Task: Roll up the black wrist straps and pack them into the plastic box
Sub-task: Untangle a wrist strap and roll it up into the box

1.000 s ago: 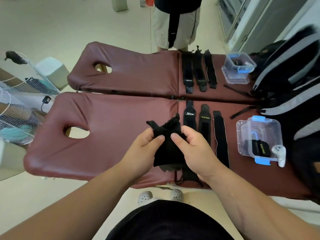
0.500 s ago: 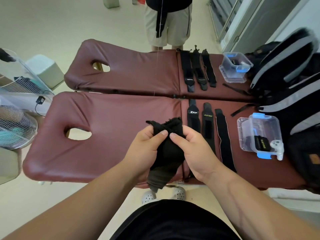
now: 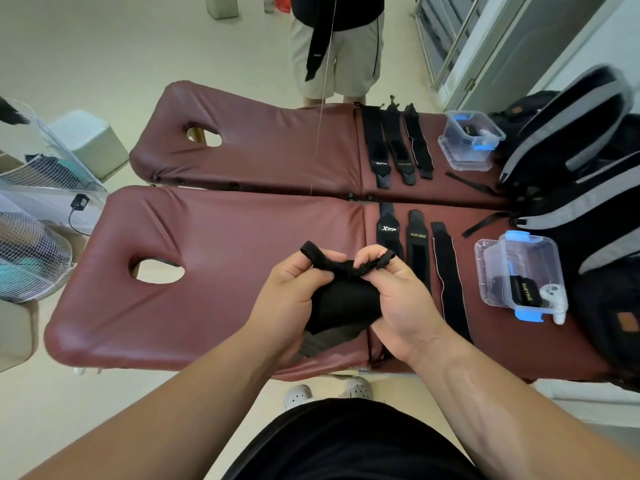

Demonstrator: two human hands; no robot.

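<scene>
Soft, limp wrist strap (image 3: 341, 299), bunched above the massage table's (image 3: 214, 271) near edge, clenched between left hand (image 3: 294, 303) and right hand (image 3: 398, 306). Probably light and floppy; best pinched at the rolled end. Plastic box (image 3: 519, 271) near the right edge.

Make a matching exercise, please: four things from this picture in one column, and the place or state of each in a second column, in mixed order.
Things:
1. bunched strap
2. XTEP strap
3. near plastic box
4. far plastic box

Places or states:
a. on the far bed, beside three flat straps
b. held in both hands, left hand and right hand
c. lying flat on the near bed
d. open, holding a rolled strap marked XUEYING

Pairs: 1-b, 2-c, 3-d, 4-a
</scene>
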